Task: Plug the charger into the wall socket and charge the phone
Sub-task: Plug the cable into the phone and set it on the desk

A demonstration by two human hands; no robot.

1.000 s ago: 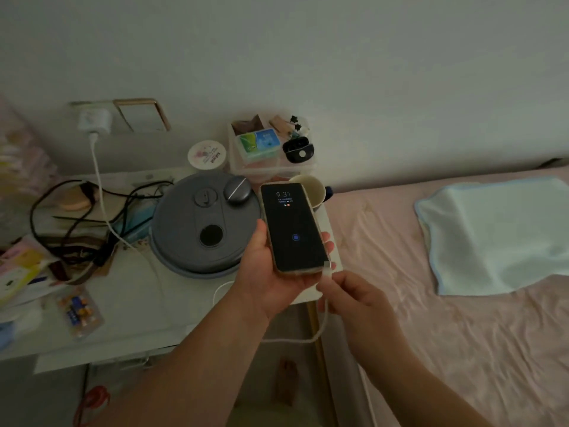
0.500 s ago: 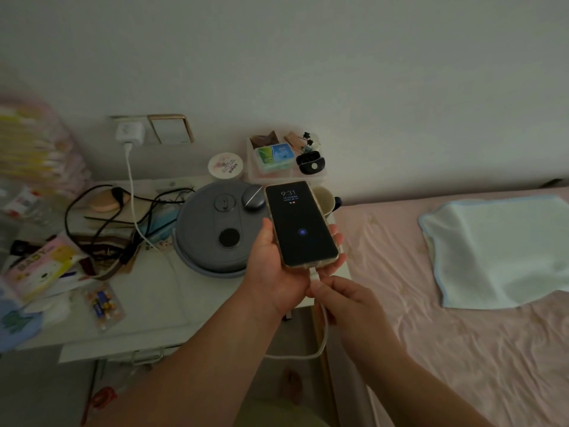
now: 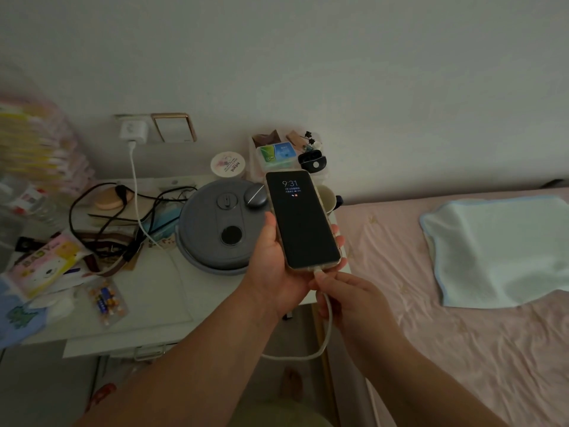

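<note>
My left hand (image 3: 271, 266) holds the phone (image 3: 303, 220) upright over the bedside table's right end, screen lit and showing 9:31. At the phone's bottom edge my right hand (image 3: 348, 306) pinches the white cable plug (image 3: 318, 271), which sits in the port. The white cable (image 3: 326, 334) loops down below my hands. On the wall at the left, the white charger (image 3: 134, 131) sits in the wall socket, and its cable (image 3: 135, 192) drops onto the table.
The white bedside table (image 3: 147, 291) carries a round grey appliance (image 3: 221, 226), tangled black cords (image 3: 101, 223), packets, a round tub (image 3: 228, 164) and a small organiser tray (image 3: 286, 152). A bed with a pink sheet (image 3: 462, 349) and a pale blue towel (image 3: 498, 251) lies to the right.
My right hand moved the cable plug from beside the phone's lower right corner up to its bottom port. The fingerprint icon on the screen went out. The view shifted left.
</note>
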